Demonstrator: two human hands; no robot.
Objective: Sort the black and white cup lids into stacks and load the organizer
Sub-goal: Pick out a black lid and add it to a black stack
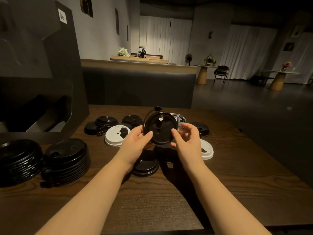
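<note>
Lid (160,130) midair, clear of table edge (254,143)

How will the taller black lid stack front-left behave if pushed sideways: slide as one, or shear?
The black lid stack already leans, its layers offset, so it likely shears or topples rather than sliding as one. The lids look thin, glossy plastic: probably light and slippery. Loose tabs at its base could snag the wooden table.

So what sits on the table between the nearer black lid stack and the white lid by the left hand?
Nothing: in the head view only bare table shows between the black lid stack and the white lid beside the left hand.
</note>
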